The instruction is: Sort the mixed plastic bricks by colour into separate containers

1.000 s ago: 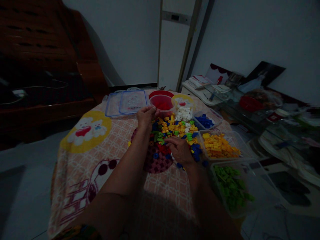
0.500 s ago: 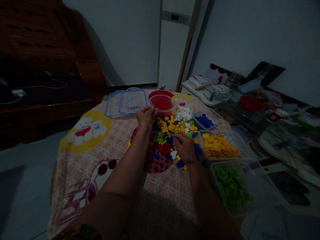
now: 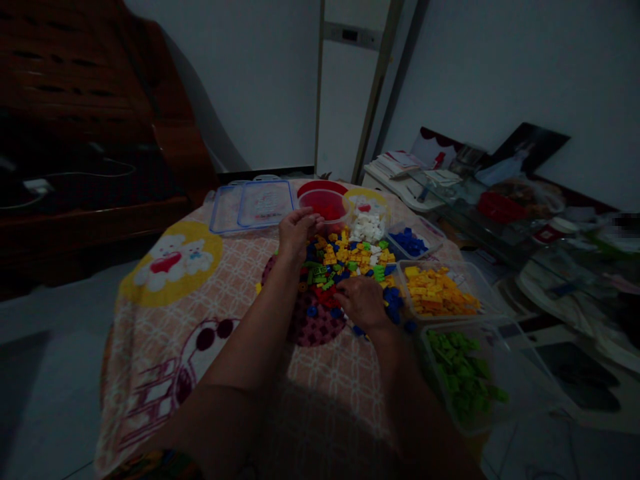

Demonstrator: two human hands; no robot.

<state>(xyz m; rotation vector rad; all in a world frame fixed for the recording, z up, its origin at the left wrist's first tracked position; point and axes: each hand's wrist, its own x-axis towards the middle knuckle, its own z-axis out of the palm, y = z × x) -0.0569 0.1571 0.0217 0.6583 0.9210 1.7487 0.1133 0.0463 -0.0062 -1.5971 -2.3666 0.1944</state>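
A mixed pile of small toy bricks [image 3: 350,252] in yellow, green, blue, red and white lies on the cloth-covered table. My left hand [image 3: 299,232] hovers at the pile's back left, beside the round tub of red bricks [image 3: 327,211], its fingers apart. Over the pile's near right part is my right hand [image 3: 361,300], its fingertips drawn together at the red bricks; anything between them is too small to tell. White bricks [image 3: 368,227] are heaped behind the pile. Clear boxes hold blue bricks [image 3: 409,241], yellow bricks [image 3: 437,291] and green bricks [image 3: 463,373].
Clear lids with blue rims [image 3: 265,203] lie at the table's back left. A glass side table [image 3: 470,213] with papers and jars stands on the right. A wooden bench [image 3: 175,147] is at the left.
My right hand has moved slightly left and nearer to me, over the white bricks at the pile's near edge. The fingers of my left hand have spread and moved a little right.
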